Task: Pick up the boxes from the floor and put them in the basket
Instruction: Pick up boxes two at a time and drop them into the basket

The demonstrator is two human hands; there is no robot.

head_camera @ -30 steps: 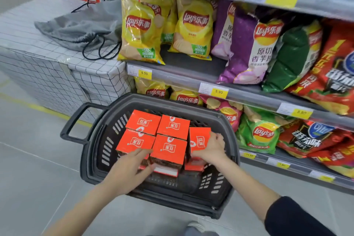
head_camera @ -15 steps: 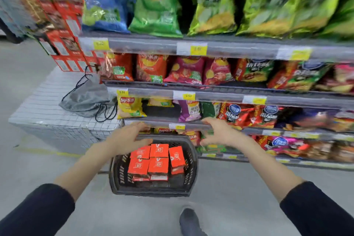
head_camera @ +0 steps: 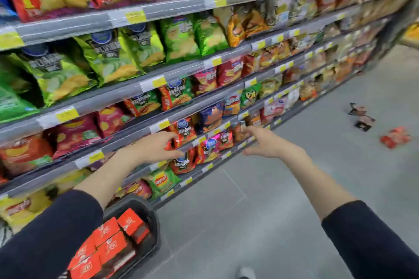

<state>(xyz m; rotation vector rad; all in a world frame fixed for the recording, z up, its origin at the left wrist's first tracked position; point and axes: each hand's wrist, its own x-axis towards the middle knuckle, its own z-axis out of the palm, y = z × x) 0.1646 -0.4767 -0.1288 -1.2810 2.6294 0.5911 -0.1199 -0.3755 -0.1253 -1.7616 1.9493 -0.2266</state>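
Hands [head_camera: 156, 147] [head_camera: 267, 142] outstretched, empty | boxes [head_camera: 106, 247] in basket [head_camera: 152, 217]

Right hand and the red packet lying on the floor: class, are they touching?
Apart. The head view shows the right hand open in mid-air, with bare grey floor between it and the red packet further along the aisle.

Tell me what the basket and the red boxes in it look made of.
Basket: dark moulded plastic by the look, with a smooth, rounded, slightly glossy rim. Red boxes: probably printed cardboard, with sharp folded edges, flat faces and a light sheen. Blur leaves both uncertain.
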